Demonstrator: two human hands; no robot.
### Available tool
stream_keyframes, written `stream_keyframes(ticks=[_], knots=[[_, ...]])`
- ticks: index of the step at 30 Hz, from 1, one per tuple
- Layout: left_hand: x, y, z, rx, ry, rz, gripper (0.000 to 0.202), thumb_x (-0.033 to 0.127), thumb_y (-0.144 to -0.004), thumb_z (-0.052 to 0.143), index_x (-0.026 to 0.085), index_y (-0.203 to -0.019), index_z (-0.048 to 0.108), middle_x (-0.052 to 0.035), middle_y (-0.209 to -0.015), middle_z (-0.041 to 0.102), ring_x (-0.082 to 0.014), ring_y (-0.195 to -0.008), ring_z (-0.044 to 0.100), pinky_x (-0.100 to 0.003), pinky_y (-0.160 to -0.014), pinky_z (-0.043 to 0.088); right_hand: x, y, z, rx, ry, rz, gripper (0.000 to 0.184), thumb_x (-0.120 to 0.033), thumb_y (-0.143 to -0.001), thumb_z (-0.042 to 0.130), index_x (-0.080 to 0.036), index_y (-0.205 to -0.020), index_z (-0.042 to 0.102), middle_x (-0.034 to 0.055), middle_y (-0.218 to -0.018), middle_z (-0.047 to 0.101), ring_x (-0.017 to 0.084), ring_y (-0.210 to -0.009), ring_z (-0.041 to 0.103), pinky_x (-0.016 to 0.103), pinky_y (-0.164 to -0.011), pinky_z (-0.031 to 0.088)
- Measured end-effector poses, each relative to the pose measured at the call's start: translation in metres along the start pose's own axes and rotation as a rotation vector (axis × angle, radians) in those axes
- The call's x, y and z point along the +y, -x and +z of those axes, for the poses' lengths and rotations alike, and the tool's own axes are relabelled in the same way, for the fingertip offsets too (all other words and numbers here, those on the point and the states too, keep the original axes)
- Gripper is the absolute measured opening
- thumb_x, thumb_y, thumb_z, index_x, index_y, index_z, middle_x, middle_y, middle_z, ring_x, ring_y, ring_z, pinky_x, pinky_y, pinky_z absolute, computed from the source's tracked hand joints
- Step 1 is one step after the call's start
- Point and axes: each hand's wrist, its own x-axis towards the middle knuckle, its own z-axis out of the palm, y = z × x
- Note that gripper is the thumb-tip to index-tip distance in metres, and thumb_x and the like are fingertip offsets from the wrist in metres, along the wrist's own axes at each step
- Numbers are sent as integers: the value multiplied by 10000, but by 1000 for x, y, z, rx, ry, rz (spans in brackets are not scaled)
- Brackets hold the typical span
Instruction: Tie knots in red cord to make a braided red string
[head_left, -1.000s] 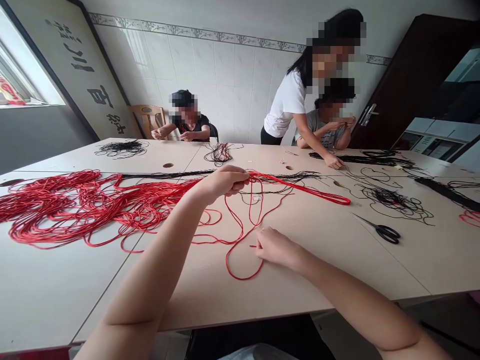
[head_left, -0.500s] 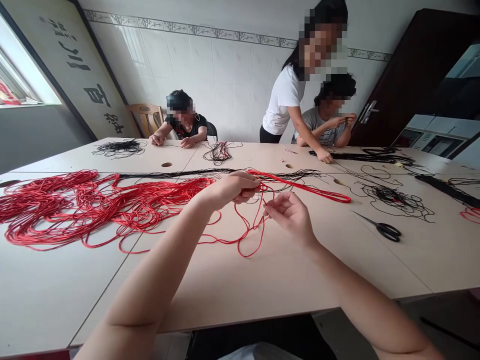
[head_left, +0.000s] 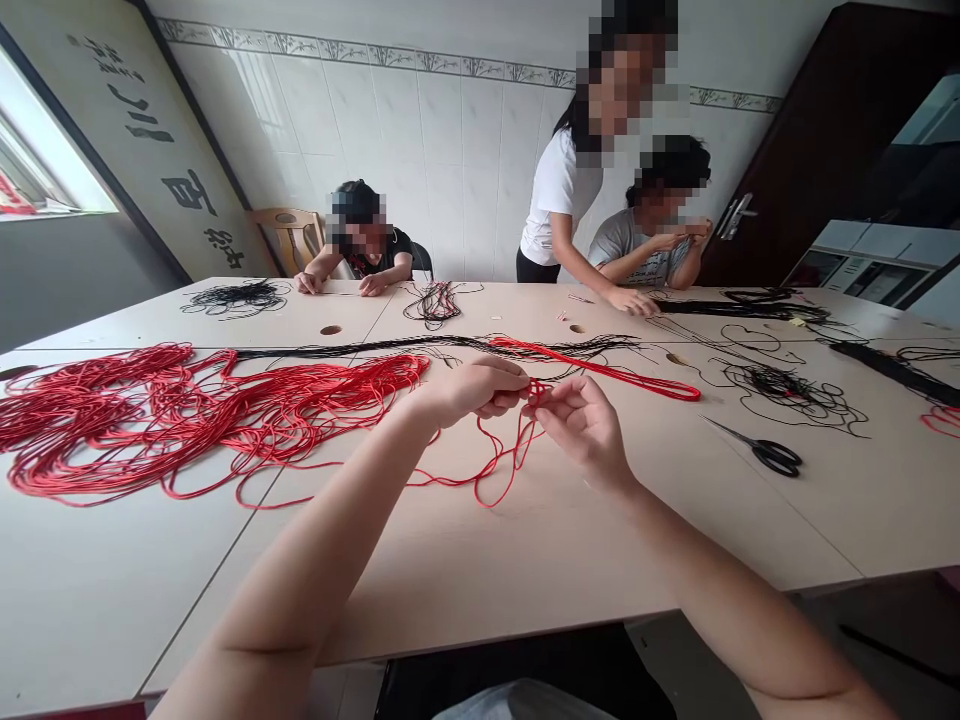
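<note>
A big tangle of red cord (head_left: 187, 410) spreads over the left half of the pale table (head_left: 570, 560). My left hand (head_left: 472, 388) is closed round a gathered bunch of those red strands, held just above the tabletop. My right hand (head_left: 581, 425) is right beside it, fingertips pinched on a loose red cord end, whose loops (head_left: 499, 465) hang down and trail on the table below both hands. A straight bundle of red cord (head_left: 600, 370) lies just beyond my hands, running to the right.
Black scissors (head_left: 765, 452) lie to the right. Black cords (head_left: 795, 390) are scattered at the right and far side. Three other people are at the far edge; a standing person's hand (head_left: 630, 300) rests on the table. A dark cabinet (head_left: 810, 150) stands at back right.
My right hand has come up off the table with the red cord end and met my left hand. The trailing loops have shortened and drawn toward my hands.
</note>
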Motion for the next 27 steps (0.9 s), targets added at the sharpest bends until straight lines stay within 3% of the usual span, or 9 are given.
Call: stream_keyframes(ticks=[6,12,17,23,27], knots=[[0,1,-1,36,8,-21,262,234,-799,495,164,-588,356,38,-542,284,-59,-454,237,-209,-429,169,-2,-9,7,18,88,-30,247,-318,-761,674,-189,-882,501,30,-867,605,156,-827,628,307,-777,516],[1,3,0,62,-144,-21,222,192,-753,483,159,-563,371,29,-546,304,-63,-464,257,-216,-438,190,1,-10,11,40,152,-2,261,-399,-776,634,-178,-863,526,47,-840,625,161,-799,626,302,-748,513],[3,5,-3,124,-186,-29,226,194,-755,480,161,-562,367,28,-541,316,-62,-461,260,-218,-440,194,-5,-20,12,-33,219,-3,226,-384,-790,607,-169,-831,548,42,-787,627,156,-769,623,285,-730,511],[11,14,-20,194,-56,71,234,202,-815,456,165,-605,359,44,-542,279,-50,-440,242,-221,-421,141,-37,-53,20,-143,515,-13,165,-330,-777,599,-170,-817,610,25,-760,630,135,-619,610,251,-589,495],[10,18,-30,220,-41,97,273,203,-827,464,167,-588,336,41,-543,288,-43,-430,250,-218,-411,132,-75,-52,21,-60,693,-174,156,-318,-776,599,-177,-791,663,26,-738,629,126,-603,581,233,-535,460]])
